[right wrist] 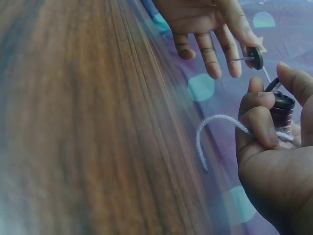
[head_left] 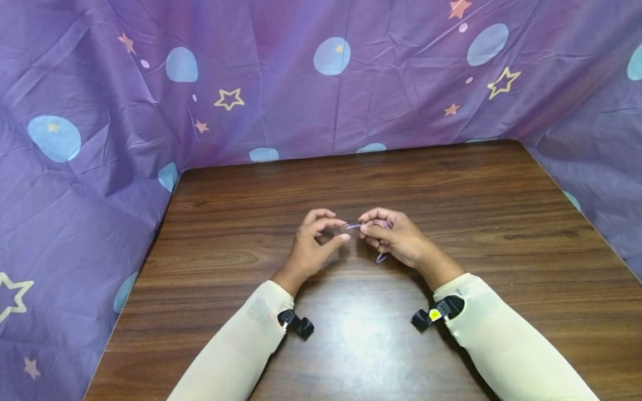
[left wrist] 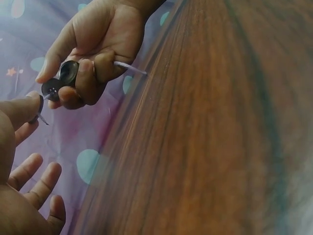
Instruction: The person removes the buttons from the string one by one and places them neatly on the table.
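Above the middle of the wooden table (head_left: pixel 241 223), one pale lilac cord (right wrist: pixel 215 117) bridges the gap between the person's hands; in the head view its short visible stretch there lies nearly along the 9-to-3 o'clock line, rising slightly toward 3. The left hand (head_left: pixel 313 245), at 8 o'clock of that gap, pinches one dark button (right wrist: pixel 255 58) by its edge, fingertips together on it and the other fingers spread. The right hand (head_left: pixel 396 236), between 3 and 4 o'clock, is apart from the left and curled round a button stack (right wrist: pixel 282 112). In the right wrist view the stack's long axis runs close to 12-to-6, its black top disc toward 12; a tilted button (right wrist: pixel 272 84) sits just beside it at 11 o'clock, leaning along 7-to-1. There the cord's short end leaves the left hand's button toward 9 o'clock, while the long tail comes out of the right hand, arches toward 10 and drops to a tip near 6. Counted: one cord, one button at the left fingertips, one tilted button, and one stack whose layers cannot be told exactly. Two pale sleeves, the left sleeve (head_left: pixel 236 340) and right sleeve (head_left: pixel 511 340), come in from 7 and 5 o'clock; one purple cloth (head_left: pixel 286 100) hangs toward 12.
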`<state>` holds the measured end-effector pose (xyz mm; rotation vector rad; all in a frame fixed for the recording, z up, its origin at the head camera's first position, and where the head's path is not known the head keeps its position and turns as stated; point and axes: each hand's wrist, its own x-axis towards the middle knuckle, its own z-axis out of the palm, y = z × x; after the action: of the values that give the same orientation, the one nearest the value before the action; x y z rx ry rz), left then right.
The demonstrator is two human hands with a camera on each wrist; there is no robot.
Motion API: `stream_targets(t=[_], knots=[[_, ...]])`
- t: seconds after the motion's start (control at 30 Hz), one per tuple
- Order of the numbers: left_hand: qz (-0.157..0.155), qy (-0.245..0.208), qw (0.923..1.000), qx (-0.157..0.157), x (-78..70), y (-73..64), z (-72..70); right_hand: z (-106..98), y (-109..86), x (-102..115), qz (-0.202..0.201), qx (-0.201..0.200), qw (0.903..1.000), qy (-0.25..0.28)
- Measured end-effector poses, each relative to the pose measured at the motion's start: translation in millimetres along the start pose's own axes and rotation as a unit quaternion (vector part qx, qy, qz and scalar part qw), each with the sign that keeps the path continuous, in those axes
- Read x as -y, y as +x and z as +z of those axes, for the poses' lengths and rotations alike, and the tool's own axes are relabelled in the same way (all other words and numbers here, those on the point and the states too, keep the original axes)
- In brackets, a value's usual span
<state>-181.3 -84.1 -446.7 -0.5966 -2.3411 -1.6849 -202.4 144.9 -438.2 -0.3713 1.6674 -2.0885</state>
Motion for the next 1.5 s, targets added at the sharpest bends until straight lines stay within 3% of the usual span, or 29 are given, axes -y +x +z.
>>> stream_targets(t=[0.17, 0.33, 0.9, 1.17, 1.3, 1.5], knots=[[-0.001, -0.003, 1.0000, -0.006, -2.7, 0.3, -1.7, -0.9, -1.6, 1.7, 0.006, -0.012, 0.9999, 0.000], [0.000, -0.002, 0.9999, -0.012, 7.9, 2.0, -3.2, -2.3, -2.5, 2.7, -0.003, -0.010, 0.9999, 0.002], [-0.009, 0.023, 0.9995, -0.022, 20.1, 6.0, -8.8, -11.9, -9.3, 3.5, -0.012, -0.041, 0.9988, -0.026], [-0.004, 0.020, 0.9993, -0.032, 30.0, 9.0, -10.8, -15.2, -16.5, 1.5, -0.037, -0.027, 0.9988, -0.016], [-0.008, 0.033, 0.9987, -0.037, 32.0, 11.1, -12.3, -16.9, -18.2, 0.9, -0.056, -0.023, 0.9980, -0.021], [-0.029, 0.075, 0.9955, -0.051, 34.6, 13.4, -15.3, -17.8, -19.3, 0.1, -0.050, -0.026, 0.9980, -0.027]])
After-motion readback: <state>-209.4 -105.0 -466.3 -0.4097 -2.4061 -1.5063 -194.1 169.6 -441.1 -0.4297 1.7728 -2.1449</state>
